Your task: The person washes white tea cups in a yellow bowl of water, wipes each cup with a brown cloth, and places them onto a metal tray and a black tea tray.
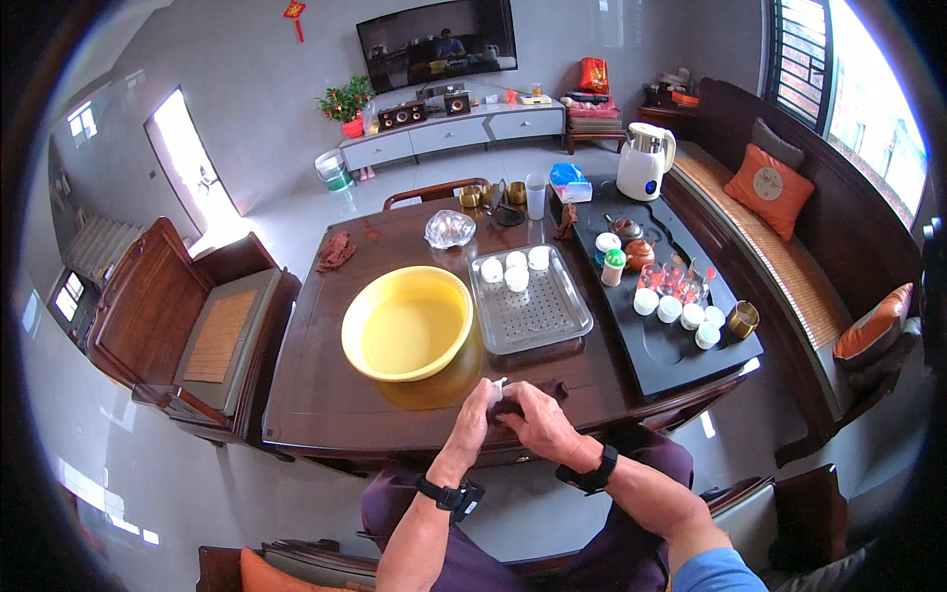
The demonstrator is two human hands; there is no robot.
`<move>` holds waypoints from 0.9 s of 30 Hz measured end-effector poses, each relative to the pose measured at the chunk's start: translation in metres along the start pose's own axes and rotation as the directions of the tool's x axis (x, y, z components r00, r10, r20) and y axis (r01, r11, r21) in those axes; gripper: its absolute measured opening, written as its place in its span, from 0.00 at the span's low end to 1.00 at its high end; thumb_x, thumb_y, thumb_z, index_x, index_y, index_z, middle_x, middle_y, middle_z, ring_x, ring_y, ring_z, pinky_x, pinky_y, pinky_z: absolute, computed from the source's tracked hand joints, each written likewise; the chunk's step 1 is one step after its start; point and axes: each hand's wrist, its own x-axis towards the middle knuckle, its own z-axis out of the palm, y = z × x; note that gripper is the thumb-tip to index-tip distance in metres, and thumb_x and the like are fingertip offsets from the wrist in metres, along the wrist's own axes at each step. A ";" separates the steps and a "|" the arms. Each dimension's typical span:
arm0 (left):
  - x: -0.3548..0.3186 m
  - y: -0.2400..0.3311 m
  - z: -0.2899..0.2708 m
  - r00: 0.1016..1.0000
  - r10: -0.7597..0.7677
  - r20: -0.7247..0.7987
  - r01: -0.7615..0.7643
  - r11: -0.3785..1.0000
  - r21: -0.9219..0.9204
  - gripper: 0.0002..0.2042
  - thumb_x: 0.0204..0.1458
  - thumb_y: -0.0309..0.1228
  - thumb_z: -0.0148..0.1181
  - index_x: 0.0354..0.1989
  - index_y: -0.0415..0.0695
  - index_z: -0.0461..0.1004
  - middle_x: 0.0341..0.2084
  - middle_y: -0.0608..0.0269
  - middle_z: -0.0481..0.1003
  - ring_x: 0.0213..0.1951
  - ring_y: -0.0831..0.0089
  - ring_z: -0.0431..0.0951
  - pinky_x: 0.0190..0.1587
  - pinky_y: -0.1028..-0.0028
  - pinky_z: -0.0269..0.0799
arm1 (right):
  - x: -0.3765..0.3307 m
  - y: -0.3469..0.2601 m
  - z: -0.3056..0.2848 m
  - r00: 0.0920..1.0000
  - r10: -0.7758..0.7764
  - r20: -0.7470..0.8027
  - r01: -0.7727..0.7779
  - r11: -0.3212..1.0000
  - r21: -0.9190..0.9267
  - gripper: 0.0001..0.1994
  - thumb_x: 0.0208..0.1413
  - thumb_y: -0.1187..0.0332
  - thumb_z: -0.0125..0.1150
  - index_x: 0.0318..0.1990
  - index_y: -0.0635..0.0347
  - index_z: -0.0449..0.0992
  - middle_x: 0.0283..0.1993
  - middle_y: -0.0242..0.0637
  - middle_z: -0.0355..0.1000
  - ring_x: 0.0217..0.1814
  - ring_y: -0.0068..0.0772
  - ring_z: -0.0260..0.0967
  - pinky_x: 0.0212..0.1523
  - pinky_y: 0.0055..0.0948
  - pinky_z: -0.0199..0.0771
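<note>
Near the front edge of the dark wooden table, my left hand (473, 422) is closed around what looks like a small white cup (498, 386), mostly hidden by my fingers. My right hand (541, 426) is pressed up against it, its fingers closed on a dark brown cloth (558, 390) that trails out to the right. Just beyond my hands is a grey perforated drain tray (538, 314), with several white cups (516, 276) grouped at its far end. To its left stands a yellow basin (357, 345) holding liquid.
On the right, a black tea tray (651, 360) carries a white electric kettle (643, 168), teapots, more cups and a brass-coloured cup (743, 318). A crumpled plastic bag (450, 229), a brown cloth (336, 253) and a clear tumbler (536, 197) lie or stand toward the far side.
</note>
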 end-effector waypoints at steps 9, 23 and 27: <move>0.008 0.019 0.010 0.995 0.099 -0.023 -0.099 0.995 -0.021 0.17 0.69 0.41 0.50 0.54 0.40 0.71 0.45 0.66 0.75 0.46 0.79 0.73 0.51 0.76 0.70 | 0.008 0.012 -0.019 0.848 0.432 0.307 -0.491 0.419 0.764 0.14 0.65 0.70 0.59 0.55 0.61 0.69 0.44 0.31 0.74 0.40 0.20 0.69 0.39 0.24 0.74; 0.004 0.003 0.008 0.995 -0.100 -0.019 0.090 0.954 -0.286 0.16 0.70 0.44 0.47 0.51 0.46 0.75 0.39 0.70 0.78 0.39 0.80 0.76 0.43 0.75 0.74 | 0.000 0.016 0.007 0.993 0.108 0.039 -0.108 0.994 -0.001 0.09 0.53 0.77 0.56 0.43 0.65 0.71 0.39 0.54 0.74 0.42 0.61 0.74 0.39 0.46 0.77; 0.007 0.005 0.009 0.999 0.049 -0.019 -0.051 0.992 -0.113 0.16 0.70 0.43 0.47 0.52 0.44 0.73 0.37 0.72 0.74 0.38 0.83 0.71 0.41 0.79 0.69 | 0.010 0.013 -0.012 0.833 0.529 0.162 -0.525 0.664 0.532 0.06 0.63 0.70 0.58 0.44 0.61 0.72 0.39 0.33 0.77 0.32 0.22 0.72 0.28 0.22 0.74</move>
